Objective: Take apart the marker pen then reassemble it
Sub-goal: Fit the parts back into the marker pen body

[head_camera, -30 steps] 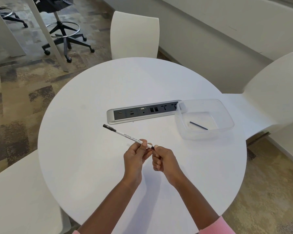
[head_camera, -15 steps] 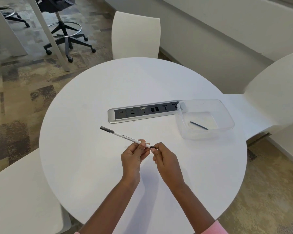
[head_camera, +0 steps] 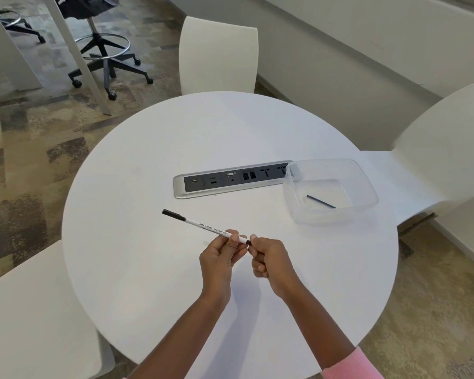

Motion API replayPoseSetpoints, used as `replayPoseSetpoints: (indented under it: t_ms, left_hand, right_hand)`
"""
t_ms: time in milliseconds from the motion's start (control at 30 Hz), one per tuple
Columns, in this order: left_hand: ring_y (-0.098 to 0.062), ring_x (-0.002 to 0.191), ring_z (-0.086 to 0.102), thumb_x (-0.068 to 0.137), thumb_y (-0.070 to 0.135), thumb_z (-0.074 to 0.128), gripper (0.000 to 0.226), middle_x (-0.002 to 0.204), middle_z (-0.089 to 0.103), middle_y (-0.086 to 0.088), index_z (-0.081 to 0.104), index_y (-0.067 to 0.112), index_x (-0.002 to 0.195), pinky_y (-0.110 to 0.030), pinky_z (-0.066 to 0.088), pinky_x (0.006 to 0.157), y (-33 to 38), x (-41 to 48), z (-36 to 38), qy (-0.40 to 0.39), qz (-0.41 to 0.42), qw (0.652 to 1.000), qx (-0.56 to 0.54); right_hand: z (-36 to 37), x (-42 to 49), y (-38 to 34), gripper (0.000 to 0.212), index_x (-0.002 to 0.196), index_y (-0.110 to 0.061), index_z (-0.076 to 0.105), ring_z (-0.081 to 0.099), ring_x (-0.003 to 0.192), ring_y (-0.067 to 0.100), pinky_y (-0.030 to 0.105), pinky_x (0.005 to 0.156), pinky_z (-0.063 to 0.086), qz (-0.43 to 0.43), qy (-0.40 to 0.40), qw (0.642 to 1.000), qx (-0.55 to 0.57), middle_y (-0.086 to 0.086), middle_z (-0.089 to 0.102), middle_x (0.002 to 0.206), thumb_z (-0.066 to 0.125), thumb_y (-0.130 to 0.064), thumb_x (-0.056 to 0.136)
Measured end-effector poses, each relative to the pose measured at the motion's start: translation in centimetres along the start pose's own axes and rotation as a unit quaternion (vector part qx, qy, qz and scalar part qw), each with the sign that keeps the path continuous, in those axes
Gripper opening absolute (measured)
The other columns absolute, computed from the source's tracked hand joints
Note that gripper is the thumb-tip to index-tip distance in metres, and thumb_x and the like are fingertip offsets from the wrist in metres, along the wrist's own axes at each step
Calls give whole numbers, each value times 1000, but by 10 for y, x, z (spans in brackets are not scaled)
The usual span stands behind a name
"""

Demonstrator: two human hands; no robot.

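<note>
A slim white marker pen (head_camera: pixel 203 224) with a black cap at its far left end is held above the round white table (head_camera: pixel 148 269). My left hand (head_camera: pixel 220 255) grips the barrel near its right end. The thumb and forefinger of my right hand (head_camera: pixel 268 259) pinch the small black end piece of the marker. A thin dark rod (head_camera: pixel 320 201), possibly a part of the pen, lies inside a clear plastic container (head_camera: pixel 293 212) to the right.
A silver power and data socket strip (head_camera: pixel 230 179) is set into the table behind the pen. White chairs (head_camera: pixel 219 53) stand at the far side, right and near left. A black office stool (head_camera: pixel 104 47) is on the carpet beyond.
The marker's capped end has tilted slightly up and left. Both hands have stayed at its right end, with the right fingers shifting on the black end piece.
</note>
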State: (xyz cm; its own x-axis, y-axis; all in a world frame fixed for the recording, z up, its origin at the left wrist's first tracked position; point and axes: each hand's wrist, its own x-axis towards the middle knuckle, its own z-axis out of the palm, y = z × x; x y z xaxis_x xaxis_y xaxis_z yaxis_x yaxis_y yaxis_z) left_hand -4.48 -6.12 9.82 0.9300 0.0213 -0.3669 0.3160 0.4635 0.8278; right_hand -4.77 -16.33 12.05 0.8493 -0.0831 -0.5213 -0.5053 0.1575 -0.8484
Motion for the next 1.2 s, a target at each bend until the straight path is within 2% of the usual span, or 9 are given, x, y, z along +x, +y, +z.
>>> replayPoseSetpoints:
  t_ms: [100, 200, 367, 467, 567, 733, 833, 1033, 1200]
  left_hand:
    - [-9, 66, 65, 87, 6, 55, 10, 66, 70, 5, 65, 5, 85, -16, 55, 67, 1, -2, 0, -7, 8, 1000, 13]
    - [-9, 65, 66, 86, 5, 56, 11, 65, 71, 4, 66, 7, 82, -17, 56, 66, 3, -1, -1, -2, 5, 1000, 11]
    - [-12, 64, 69, 85, 5, 58, 8, 66, 73, 2, 66, 8, 85, -17, 56, 64, 7, 0, 0, 21, -1, 1000, -17]
    - [-9, 67, 69, 85, 6, 59, 8, 66, 73, 3, 66, 9, 85, -16, 56, 64, 8, 1, 1, 40, -12, 999, -29]
    - [-7, 63, 68, 85, 6, 58, 8, 65, 72, 3, 66, 5, 85, -15, 55, 63, 10, 2, 2, 46, -27, 997, -55]
    - [-6, 61, 66, 86, 10, 57, 9, 62, 70, 3, 63, 3, 83, -15, 55, 63, 19, 4, 12, 31, -29, 995, -86]
    - [-6, 62, 66, 87, 11, 55, 12, 61, 69, 4, 62, 5, 77, -15, 56, 66, 27, 4, 22, 21, -13, 994, -107]
    - [-9, 64, 67, 87, 10, 54, 11, 64, 70, 3, 60, 7, 78, -17, 57, 69, 36, 4, 36, 30, 17, 990, -134]
    - [-8, 67, 67, 87, 9, 55, 8, 63, 71, 5, 59, 8, 81, -15, 55, 65, 36, 5, 38, 36, 49, 992, -112]
  right_hand:
    - [-2, -1, -2, 44, 50, -16, 37, 21, 31, 4, 14, 32, 17, 83, -45, 992, 82, -11, 31, 39, 37, -21, 93]
    - [-4, -1, -5, 47, 50, -17, 40, 24, 32, 5, 14, 33, 20, 98, -58, 992, 50, -9, 29, 39, 37, -28, 95]
    - [0, -4, 4, 34, 69, -16, 56, 47, 42, 3, 13, 43, 40, -100, 54, 978, -176, -6, 50, 47, 41, -30, 95]
    - [0, -7, 11, 13, 82, -18, 59, 56, 60, 1, 13, 58, 48, -183, 85, 961, -187, -6, 61, 67, 51, -20, 92]
    - [1, -7, 10, 8, 87, -18, 64, 61, 76, 5, 18, 71, 51, -220, 104, 947, -209, -5, 67, 84, 58, -12, 87]
    - [4, -9, 0, 7, 87, -10, 67, 62, 77, 12, 20, 72, 49, -305, 145, 913, -229, 0, 67, 81, 60, -9, 86]
    - [7, -6, -11, 8, 84, -8, 68, 60, 72, 11, 24, 70, 50, -337, 163, 899, -226, 1, 67, 77, 60, -6, 85]
    - [10, -3, -29, 13, 81, -8, 71, 60, 65, 22, 42, 67, 55, -336, 172, 911, -168, 10, 67, 69, 60, -2, 82]
    - [9, -2, -37, 15, 74, -7, 70, 56, 57, 15, 39, 64, 52, -311, 157, 922, -169, 7, 64, 61, 59, -3, 83]
